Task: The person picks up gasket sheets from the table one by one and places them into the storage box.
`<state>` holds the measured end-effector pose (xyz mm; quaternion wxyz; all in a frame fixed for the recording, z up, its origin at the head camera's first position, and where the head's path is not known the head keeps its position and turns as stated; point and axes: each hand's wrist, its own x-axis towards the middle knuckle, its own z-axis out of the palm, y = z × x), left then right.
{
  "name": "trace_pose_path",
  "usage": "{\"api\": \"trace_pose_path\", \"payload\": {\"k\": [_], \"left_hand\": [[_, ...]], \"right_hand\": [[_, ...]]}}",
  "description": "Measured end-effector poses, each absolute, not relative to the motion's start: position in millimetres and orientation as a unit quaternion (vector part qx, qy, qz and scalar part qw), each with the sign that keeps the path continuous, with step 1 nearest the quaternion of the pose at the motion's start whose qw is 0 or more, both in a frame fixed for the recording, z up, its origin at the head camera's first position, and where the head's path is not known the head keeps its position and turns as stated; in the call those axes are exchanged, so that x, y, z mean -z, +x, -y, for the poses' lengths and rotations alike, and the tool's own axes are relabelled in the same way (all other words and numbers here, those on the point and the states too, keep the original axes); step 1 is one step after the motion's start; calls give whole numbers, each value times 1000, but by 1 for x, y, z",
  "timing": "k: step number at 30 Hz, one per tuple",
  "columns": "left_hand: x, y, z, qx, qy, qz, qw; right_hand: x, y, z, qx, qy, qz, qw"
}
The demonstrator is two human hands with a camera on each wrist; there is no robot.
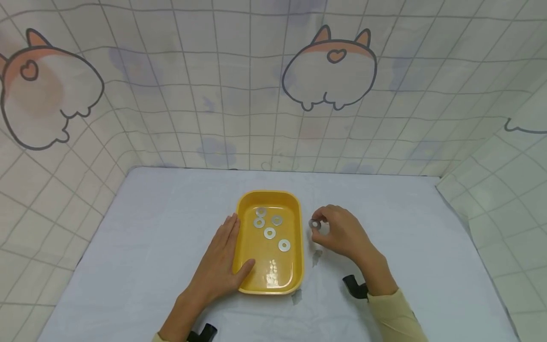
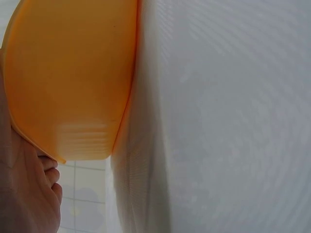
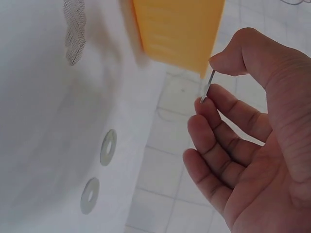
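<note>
Against the left side of a yellow tray (image 1: 270,288) lies my left hand (image 1: 218,266), its fingers straight along the wall and the thumb over the rim. Several flat metal washers (image 1: 269,233) are spread over the tray's floor. Just right of the tray, my right hand (image 1: 342,232) pinches one more washer (image 1: 315,224) between thumb and fingertips. The right wrist view shows this held washer (image 3: 208,86) edge-on, raised off the table. In that view two loose washers (image 3: 108,147) lie on the white cloth; the right hand hides them in the head view.
A white cloth (image 1: 171,209) covers the table. Small grey patches (image 1: 317,257) are on it near the tray's right side. Black wrist mounts (image 1: 355,288) sit at both wrists. A tile-patterned curtain (image 1: 239,95) hangs behind and at both sides.
</note>
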<state>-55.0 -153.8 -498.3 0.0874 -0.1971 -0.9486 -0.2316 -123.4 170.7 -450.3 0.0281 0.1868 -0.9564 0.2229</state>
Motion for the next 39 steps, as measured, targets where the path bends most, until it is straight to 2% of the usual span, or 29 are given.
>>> {"api": "trace_pose_path", "payload": {"k": [27,31,39], "left_hand": [[501,-55,155,236,-193,949,83],[501,-55,155,236,-198,947,96],[500,-54,155,236,-195,948,89]], "right_hand": [[428,-128,-146,-229,207,951,2],[425,-129,-144,-229,220,948,7],[422,-132,-139,-209,271,939,29]]}}
